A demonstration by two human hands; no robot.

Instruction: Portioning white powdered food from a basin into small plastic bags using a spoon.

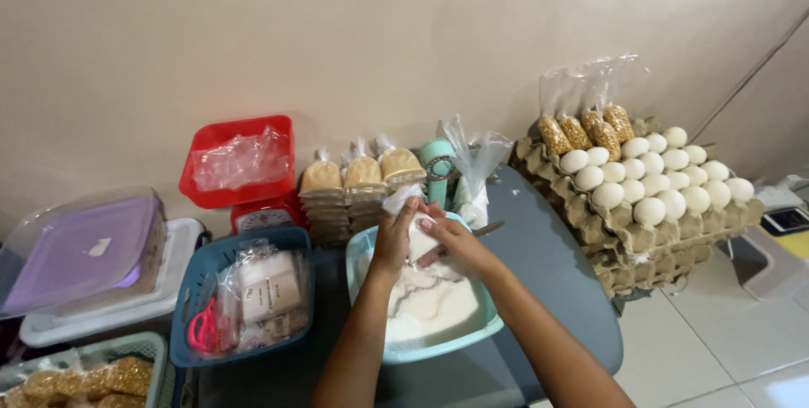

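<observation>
Both hands meet over a light blue basin filled with white powder. My left hand grips a small clear plastic bag holding some of the white powder. My right hand holds the same bag from the right side, fingers at its mouth. A metal spoon handle sticks out over the basin's far rim.
Stacked egg trays with white eggs and bags of yellow kernels stand right. Packed bags of tan powder, a red scale tray, a teal fan, a blue basket and lidded containers lie left.
</observation>
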